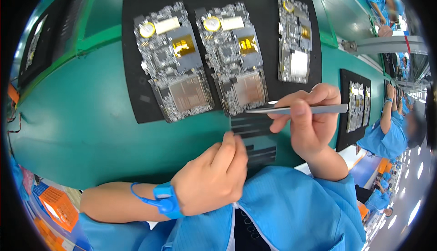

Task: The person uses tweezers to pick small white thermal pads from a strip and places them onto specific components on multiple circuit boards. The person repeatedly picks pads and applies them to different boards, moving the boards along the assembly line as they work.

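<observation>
My right hand (314,119) grips a pair of metal tweezers (331,109), whose tips point left near the lower end of the middle circuit board (230,57). My left hand (211,178) has its fingers pinched together beside a sheet of dark strips (261,155); anything between the fingertips is too small to make out. A left circuit board (170,64) and a smaller right one (295,37) lie with the middle one on a black mat (268,5). Each board carries a round yellow-rimmed part and an amber patch. A blue wrist strap (167,201) circles my left wrist.
The green work surface (91,137) stretches left and under the mat. To the right lies another black mat (344,100) with boards on it. Co-workers in blue sit along the right side. At lower left stands an orange bin (59,207).
</observation>
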A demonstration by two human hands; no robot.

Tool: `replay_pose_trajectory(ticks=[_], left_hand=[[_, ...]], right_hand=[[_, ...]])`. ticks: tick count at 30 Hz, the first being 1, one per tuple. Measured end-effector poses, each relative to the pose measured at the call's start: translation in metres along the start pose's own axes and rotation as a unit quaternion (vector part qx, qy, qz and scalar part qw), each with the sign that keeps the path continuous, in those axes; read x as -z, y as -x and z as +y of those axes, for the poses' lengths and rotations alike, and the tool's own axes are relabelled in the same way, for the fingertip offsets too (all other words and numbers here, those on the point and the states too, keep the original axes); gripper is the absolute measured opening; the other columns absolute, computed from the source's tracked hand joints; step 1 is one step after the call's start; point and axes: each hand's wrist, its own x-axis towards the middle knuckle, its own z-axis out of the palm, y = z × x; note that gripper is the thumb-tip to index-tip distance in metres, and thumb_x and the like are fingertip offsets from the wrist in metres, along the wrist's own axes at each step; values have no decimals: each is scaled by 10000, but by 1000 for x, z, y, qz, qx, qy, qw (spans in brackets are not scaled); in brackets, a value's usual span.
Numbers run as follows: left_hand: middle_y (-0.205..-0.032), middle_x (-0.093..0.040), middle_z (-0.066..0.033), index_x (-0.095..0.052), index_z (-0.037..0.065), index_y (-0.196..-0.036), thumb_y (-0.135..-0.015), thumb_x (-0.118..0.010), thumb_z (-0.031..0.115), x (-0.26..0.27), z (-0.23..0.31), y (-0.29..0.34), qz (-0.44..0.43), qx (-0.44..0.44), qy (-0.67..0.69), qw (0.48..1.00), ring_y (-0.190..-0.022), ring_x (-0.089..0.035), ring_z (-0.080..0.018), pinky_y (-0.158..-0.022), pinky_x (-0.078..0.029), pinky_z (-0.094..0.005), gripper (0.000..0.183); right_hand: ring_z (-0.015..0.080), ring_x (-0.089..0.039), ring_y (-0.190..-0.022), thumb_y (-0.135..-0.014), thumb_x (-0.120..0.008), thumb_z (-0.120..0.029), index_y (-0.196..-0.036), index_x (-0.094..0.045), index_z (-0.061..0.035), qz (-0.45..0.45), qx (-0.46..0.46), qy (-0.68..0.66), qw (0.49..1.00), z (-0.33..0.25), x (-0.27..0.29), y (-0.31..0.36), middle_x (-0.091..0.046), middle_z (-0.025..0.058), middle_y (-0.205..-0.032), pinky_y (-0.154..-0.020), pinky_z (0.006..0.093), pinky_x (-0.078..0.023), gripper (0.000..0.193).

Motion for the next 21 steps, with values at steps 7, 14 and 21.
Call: replay_pose_trajectory(ticks=[7, 14, 21], left_hand=[[-1054, -614, -207, -650, -99, -963, -701, -584, 119, -19, 8, 16, -2, -67, 58, 996, -1007, -585, -298, -856, -503, -337, 347], [-1080, -603, -211, -644, -88, -994, -715, -576, 112, -17, 11, 4, -32, -89, 42, 995, -1005, -583, -298, -862, -503, -340, 349], [-1075, -605, -211, -646, -81, -990, -723, -578, 108, -19, 11, 5, -37, -95, 21, 995, -1007, -584, -297, -855, -509, -331, 335]], right_hand=[[104, -619, -548, -945, -508, -56, -992, -323, -23, 57, -151, 64, 985, -3, 15, 66, -622, 133, -742, -503, 191, -511, 194], [126, -657, -647, -930, -509, -2, -1009, -314, -18, 62, -129, 50, 988, 7, 13, 86, -620, 156, -815, -556, 217, -556, 210], [119, -649, -614, -942, -506, -36, -1001, -322, -20, 79, -169, -14, 982, 6, 19, 82, -627, 157, -808, -540, 206, -542, 194]])
